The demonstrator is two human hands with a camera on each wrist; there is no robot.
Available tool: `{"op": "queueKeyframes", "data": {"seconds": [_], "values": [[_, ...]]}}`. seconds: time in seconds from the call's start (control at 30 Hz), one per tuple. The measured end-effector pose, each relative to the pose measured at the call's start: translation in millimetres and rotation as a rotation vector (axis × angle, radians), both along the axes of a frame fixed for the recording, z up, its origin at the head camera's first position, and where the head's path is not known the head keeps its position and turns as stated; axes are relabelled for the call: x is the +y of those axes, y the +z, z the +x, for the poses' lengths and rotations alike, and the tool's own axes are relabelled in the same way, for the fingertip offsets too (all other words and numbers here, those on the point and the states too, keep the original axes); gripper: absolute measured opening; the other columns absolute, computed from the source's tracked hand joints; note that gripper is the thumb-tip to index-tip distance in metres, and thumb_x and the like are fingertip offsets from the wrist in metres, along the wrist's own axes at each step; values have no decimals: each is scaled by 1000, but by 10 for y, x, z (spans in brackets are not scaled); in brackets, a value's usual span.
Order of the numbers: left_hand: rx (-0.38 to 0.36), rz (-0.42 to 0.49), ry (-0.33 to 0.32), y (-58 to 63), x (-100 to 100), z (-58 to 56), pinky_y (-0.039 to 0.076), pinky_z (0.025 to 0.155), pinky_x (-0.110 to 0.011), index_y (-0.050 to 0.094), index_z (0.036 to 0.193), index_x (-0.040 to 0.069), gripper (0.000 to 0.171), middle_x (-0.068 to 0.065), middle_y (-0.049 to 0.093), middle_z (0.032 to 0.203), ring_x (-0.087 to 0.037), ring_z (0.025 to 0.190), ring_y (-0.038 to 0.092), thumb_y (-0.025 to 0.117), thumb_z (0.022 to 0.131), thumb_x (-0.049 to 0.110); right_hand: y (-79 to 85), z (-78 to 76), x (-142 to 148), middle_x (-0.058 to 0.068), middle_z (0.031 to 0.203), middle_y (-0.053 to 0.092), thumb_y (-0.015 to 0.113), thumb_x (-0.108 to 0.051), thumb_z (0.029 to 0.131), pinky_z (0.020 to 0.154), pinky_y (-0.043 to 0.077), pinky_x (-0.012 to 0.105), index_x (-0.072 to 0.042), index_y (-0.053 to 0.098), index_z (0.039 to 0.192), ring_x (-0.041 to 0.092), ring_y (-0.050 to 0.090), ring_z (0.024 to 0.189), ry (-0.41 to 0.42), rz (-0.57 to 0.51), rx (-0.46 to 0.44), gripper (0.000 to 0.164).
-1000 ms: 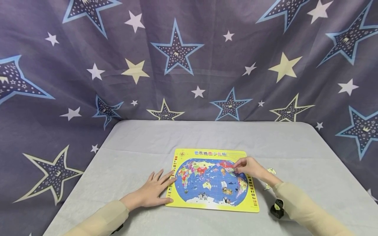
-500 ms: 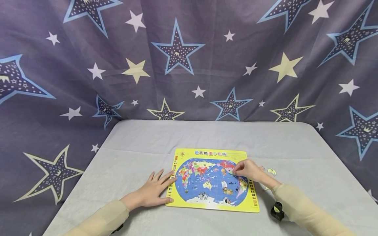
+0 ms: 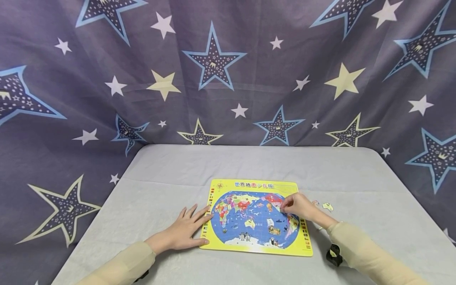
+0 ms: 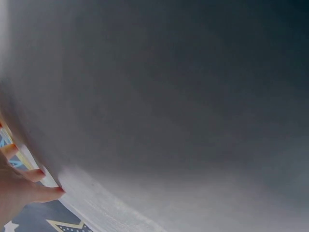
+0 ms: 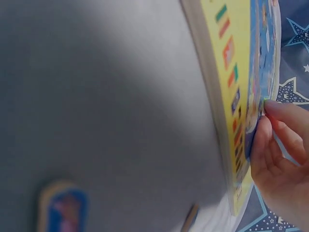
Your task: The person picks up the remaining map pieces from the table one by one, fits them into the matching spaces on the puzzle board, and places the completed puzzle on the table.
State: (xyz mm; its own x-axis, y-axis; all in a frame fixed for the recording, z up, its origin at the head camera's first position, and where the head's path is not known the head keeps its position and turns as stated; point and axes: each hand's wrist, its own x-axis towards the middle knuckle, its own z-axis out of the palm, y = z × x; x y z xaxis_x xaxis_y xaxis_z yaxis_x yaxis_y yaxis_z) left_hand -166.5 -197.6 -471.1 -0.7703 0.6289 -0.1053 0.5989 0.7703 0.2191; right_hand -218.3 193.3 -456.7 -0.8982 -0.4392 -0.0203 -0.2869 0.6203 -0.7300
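A yellow-bordered world map puzzle board (image 3: 256, 249) lies flat on the grey-covered table. My left hand (image 3: 183, 230) rests at its left edge with fingers spread and straight; in the left wrist view only part of that hand (image 4: 21, 188) shows, at the lower left. Over the upper right of the map, just below the red land area, my right hand (image 3: 298, 205) pinches a small puzzle piece with thumb and fingertips, low against the board. Most of that piece is hidden by the fingers; in the right wrist view a bit of green shows by the fingertips of the right hand (image 5: 285, 145).
Right of the board lies a loose pale puzzle piece (image 3: 327, 206), with a smaller piece (image 3: 315, 202) beside it. A blue-faced piece (image 5: 67, 210) is near the camera in the right wrist view. A star-patterned curtain (image 3: 228, 79) hangs behind the table.
My right hand has shifted slightly down over the map and its fingertips sit lower on the board. A dark blue patch beside them no longer shows. The left hand has stayed put.
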Motion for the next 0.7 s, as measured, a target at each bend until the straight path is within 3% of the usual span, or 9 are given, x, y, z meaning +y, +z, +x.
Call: {"op": "queueKeyframes", "data": {"seconds": [0.37,0.7], "values": [[0,-14,1,1,8,0,10,97,-63,26,141,23,75,0,14,148,-39,131,10,36,80,67,-4,-7,20,5,75,62,63,0,76,56,47,20,1,67,83,11,54,63,34,-31,-2,8],[-11,-18,12,0,16,-3,10,98,-63,26,140,23,76,0,14,148,-40,131,10,36,80,68,129,14,330,8,82,62,61,-1,79,63,48,22,5,64,92,14,56,72,6,-36,17,15]]}}
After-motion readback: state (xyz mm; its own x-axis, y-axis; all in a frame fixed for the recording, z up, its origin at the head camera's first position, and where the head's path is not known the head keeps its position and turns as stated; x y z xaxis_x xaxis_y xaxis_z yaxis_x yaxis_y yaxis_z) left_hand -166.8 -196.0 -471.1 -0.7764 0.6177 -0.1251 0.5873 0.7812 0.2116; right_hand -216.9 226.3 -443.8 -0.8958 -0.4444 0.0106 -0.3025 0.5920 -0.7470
